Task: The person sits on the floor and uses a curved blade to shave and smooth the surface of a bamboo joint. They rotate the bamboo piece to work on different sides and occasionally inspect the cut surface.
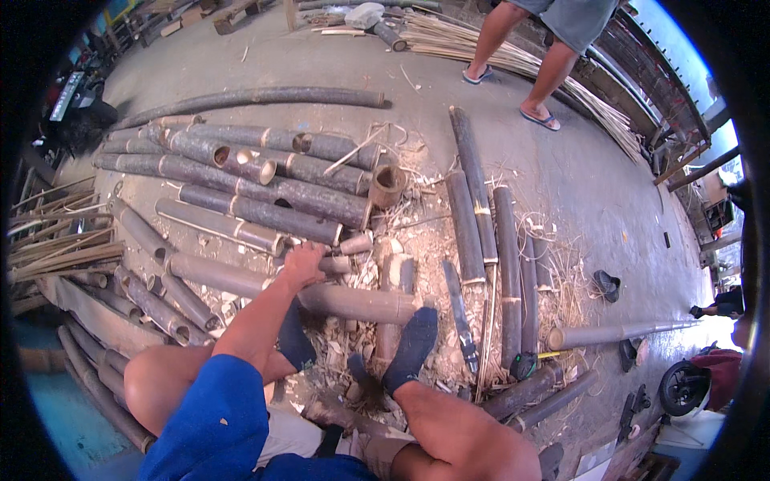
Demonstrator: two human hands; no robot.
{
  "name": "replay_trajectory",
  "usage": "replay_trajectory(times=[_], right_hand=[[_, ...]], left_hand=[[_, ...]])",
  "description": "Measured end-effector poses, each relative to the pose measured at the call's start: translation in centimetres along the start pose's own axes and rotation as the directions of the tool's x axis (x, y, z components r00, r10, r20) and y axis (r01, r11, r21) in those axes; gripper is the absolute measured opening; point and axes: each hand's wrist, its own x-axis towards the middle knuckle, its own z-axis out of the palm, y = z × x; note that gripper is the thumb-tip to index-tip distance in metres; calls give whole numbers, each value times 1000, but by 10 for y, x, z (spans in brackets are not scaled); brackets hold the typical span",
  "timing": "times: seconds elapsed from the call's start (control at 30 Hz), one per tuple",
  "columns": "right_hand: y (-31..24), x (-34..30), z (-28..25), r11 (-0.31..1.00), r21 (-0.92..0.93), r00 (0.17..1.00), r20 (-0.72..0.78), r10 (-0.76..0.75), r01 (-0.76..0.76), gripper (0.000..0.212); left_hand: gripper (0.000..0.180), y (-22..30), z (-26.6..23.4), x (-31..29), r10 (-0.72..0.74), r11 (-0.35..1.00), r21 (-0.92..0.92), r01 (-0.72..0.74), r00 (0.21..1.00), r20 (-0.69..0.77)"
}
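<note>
My left hand [302, 265] reaches past the near bamboo pole [353, 303], its fingers bent round the left end of a short bamboo piece [337, 264]. Another short, pinkish bamboo piece [357, 243] lies just beyond it. The near pole runs crosswise in front of me, and my dark-socked feet are at its near side. Under its right part lies a bamboo block [391, 341]. To the right, a long dark blade with a handle [459, 313] rests on wood chips. My right hand is out of sight.
Dark bamboo poles [265, 188] lie stacked beyond my hand. More cut lengths [511, 272] lie to the right, near a tape measure [523, 366]. Split strips [60, 240] are piled at left. Another person's legs [549, 80] stand at the far right. A motorbike [76, 104] stands far left.
</note>
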Motion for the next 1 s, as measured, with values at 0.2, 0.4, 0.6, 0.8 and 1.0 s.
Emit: replay_trajectory(times=[0.2,0.4,0.6,0.8,1.0], right_hand=[[23,22,52,983,76,977,-123,175,-167,80],[24,37,76,966,128,955,-171,244,-224,86],[30,48,93,957,170,942,-202,268,-236,93],[41,55,104,952,209,933,-235,271,-224,100],[42,51,97,957,118,946,-161,281,-264,104]], left_hand=[[67,-14,-30,1,-145,975,-189,114,977,-159],[54,-5,-106,30,-366,612,-756,-230,765,-530],[43,74,-149,89,-456,21,-867,-498,767,-452],[47,119,-154,149,-417,286,-879,-381,777,-472],[51,128,-151,186,-438,500,-828,-252,751,-494]])
